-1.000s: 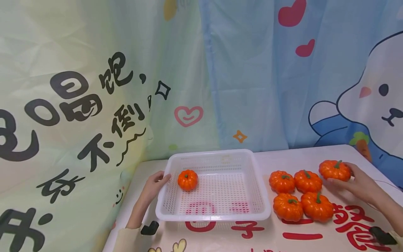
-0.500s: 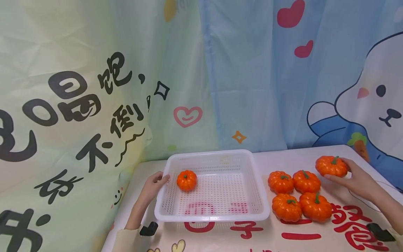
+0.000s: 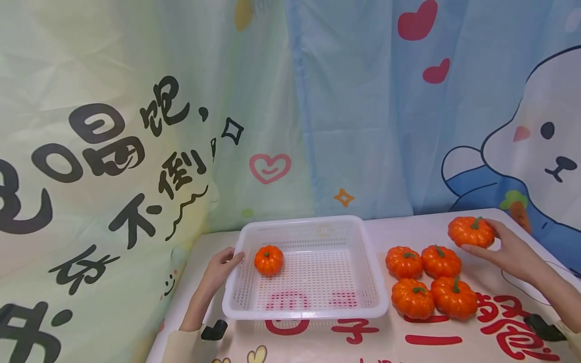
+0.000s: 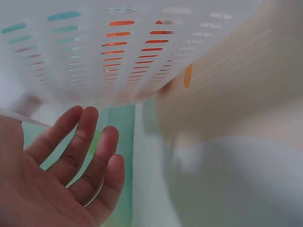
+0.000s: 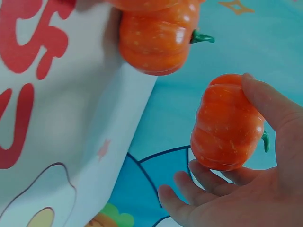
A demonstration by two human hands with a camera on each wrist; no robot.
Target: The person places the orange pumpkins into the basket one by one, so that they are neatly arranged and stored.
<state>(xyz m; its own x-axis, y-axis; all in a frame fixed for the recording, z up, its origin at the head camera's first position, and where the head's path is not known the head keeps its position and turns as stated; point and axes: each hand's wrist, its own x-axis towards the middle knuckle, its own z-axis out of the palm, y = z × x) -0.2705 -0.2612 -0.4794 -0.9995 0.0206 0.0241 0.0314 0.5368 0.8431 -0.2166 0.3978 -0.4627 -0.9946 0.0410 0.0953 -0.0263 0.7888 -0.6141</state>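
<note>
My right hand (image 3: 513,252) grips a small orange pumpkin (image 3: 471,232) with a green stem, held up off the table at the back right. The right wrist view shows the thumb on one side of this pumpkin (image 5: 227,125) and fingers on the other. At the left side of a white perforated plastic basket (image 3: 308,313), my left hand (image 3: 221,269) holds the rim, thumb over it and fingers outside. Through the slots of the basket wall (image 4: 90,52) some orange shows. One pumpkin (image 3: 269,260) sits inside the basket, toward its left.
Several more pumpkins (image 3: 412,298) stand grouped on the table to the right of the basket. The table cover (image 3: 358,343) carries red characters and drawings. Printed curtains (image 3: 354,126) hang behind and to the left. A thin cord lies near the right wrist.
The right hand has lifted its pumpkin and carried it slightly up and to the left. The left hand stays at the basket's rim, and the grouped pumpkins have not moved.
</note>
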